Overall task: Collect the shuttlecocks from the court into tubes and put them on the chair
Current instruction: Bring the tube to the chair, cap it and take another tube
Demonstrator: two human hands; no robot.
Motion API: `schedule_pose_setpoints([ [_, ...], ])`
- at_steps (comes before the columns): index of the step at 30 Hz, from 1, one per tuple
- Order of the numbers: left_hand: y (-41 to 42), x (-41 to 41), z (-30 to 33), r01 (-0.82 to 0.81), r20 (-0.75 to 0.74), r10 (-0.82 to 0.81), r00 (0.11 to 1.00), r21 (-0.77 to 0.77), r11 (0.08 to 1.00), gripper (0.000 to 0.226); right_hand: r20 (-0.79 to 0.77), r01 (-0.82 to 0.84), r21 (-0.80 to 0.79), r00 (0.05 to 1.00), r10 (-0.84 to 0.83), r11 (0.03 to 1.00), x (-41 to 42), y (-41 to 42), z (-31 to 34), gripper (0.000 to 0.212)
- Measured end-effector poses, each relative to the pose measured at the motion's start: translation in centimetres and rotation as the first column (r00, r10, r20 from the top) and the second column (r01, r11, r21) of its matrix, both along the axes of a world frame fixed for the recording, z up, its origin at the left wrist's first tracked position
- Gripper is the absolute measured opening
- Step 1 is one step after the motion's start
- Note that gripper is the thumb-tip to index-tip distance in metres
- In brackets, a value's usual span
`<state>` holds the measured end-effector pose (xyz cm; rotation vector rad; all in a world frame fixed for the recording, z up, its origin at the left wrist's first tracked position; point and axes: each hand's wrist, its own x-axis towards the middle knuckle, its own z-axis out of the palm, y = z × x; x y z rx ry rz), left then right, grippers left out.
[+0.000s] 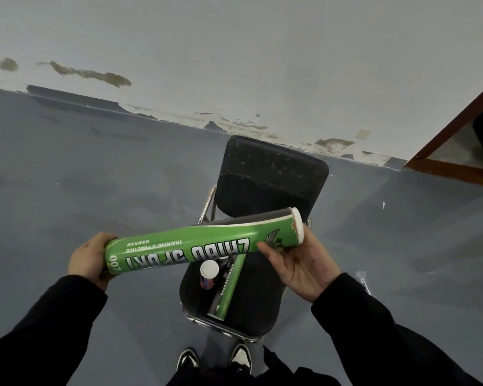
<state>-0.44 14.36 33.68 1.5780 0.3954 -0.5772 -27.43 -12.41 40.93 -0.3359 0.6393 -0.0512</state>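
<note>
1. Black sleeves (pixel 67 316) come in from the bottom corners, with black-and-white shoes (pixel 215 358) on the grey floor (pixel 67 176) between them.
2. Green tube (pixel 201 245), "007" printed at one end and a white cap (pixel 297 225) on the other, is held sideways above the chair (pixel 262 302). Its cardboard looks chipped near the cap.
3. Left hand (pixel 88 259) has its fingers wrapped round the "007" end; right hand (pixel 299 267) is mostly spread, fingers pressing the capped end from below.
4. On the chair seat: a second green tube (pixel 230 288) lying flat, and a smaller white-capped tube (pixel 209 274) beside it. Can't tell what's inside any of them.
</note>
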Motion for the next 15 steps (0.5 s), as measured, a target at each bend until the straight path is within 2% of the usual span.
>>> schedule_pose_setpoints([
  [4,-0.2,-0.1,0.3,-0.016,0.028,0.016,0.999,-0.008,1.000,0.015,0.012,0.038,-0.100,0.999,-0.037,0.994,1.1,0.1,1.4,0.059],
  [12,-0.5,-0.5,1.3,-0.006,0.101,0.002,0.995,0.039,0.999,0.020,-0.019,0.074,-0.201,0.997,-0.079,0.977,0.7,0.0,0.7,0.043],
  [15,-0.3,-0.4,1.4,-0.017,0.102,0.011,0.995,0.057,0.998,0.022,-0.044,0.074,-0.169,0.996,-0.082,0.983,0.7,-0.3,0.2,0.036],
])
